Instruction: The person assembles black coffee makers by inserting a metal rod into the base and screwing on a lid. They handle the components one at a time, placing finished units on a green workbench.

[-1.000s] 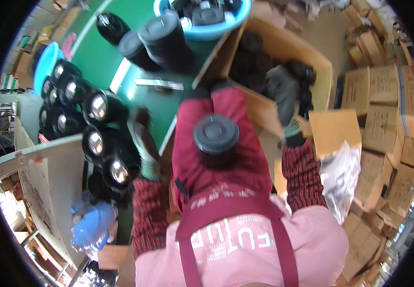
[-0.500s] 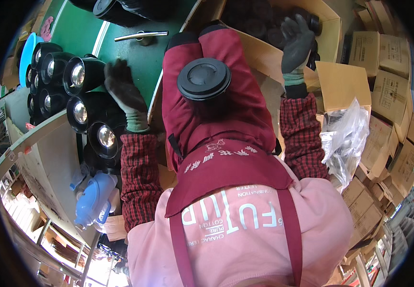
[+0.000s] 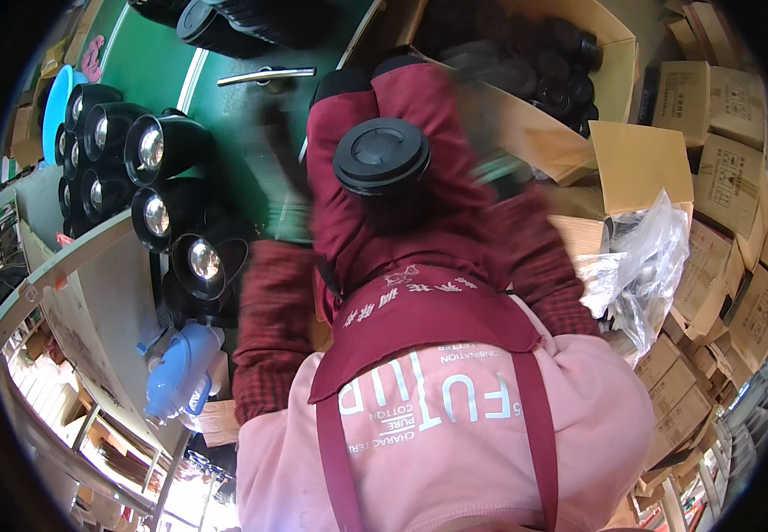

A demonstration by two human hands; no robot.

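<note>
A round black part (image 3: 382,158) with a stepped, disc-like top stands upright between my thighs on the dark red apron. Just left of it, over the edge of the green tabletop (image 3: 233,133), is my left hand (image 3: 284,149) in a dark glove, smeared by motion. My right hand (image 3: 481,120), also gloved, is a blur to the right of the part, beside the cardboard box (image 3: 619,66) of black round pieces (image 3: 561,75). Neither hand's fingers can be made out, and I see nothing held in them.
Black bell-shaped housings (image 3: 167,151) with shiny insides are stacked at the left. A metal bar (image 3: 267,76) lies on the green top. A pale blue plastic bottle (image 3: 180,368) is lower left. Clear plastic wrap (image 3: 654,266) and stacked cartons (image 3: 729,177) fill the right.
My right hand has left the box of black pieces and come down-left toward my lap. My left hand has swung right, away from the stacked housings, toward the black part.
</note>
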